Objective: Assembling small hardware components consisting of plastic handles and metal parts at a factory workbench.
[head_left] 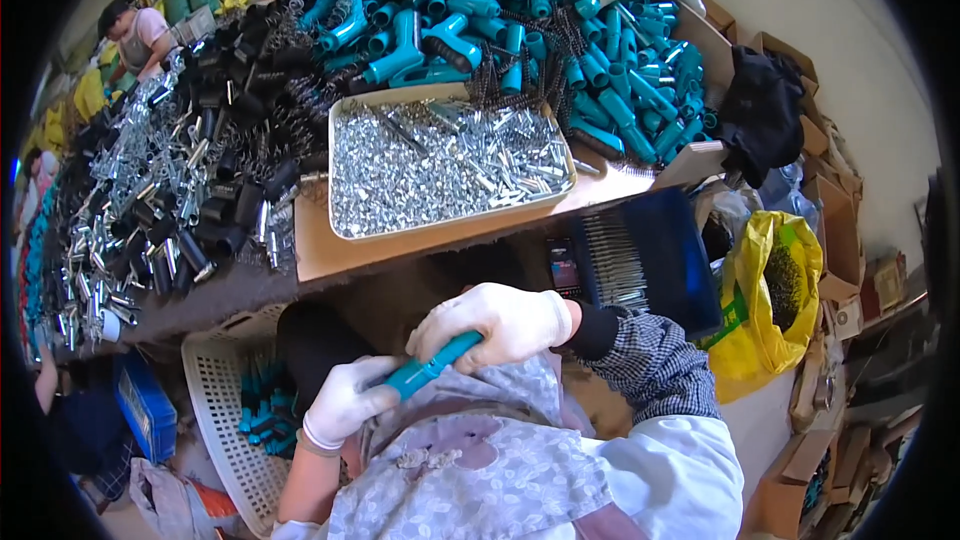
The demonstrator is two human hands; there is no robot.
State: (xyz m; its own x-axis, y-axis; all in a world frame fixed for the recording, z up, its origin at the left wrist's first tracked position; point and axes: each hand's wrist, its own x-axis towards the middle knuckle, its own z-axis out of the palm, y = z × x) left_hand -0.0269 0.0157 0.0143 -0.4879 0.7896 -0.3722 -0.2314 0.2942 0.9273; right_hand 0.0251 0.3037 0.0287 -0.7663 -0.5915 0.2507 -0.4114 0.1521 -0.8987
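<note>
The workbench (330, 250) carries a shallow tray (345, 230) filled with small silver metal parts. Behind the tray lies a heap of teal plastic handles (500, 20). To the left lie black plastic sleeves (230, 200), coiled springs and silver metal tubes (130, 180).

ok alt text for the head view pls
Two white-gloved hands, left hand and right hand, hold a teal tube over a lap. Ahead sit a tray of small metal parts and a heap of teal handles.
</note>
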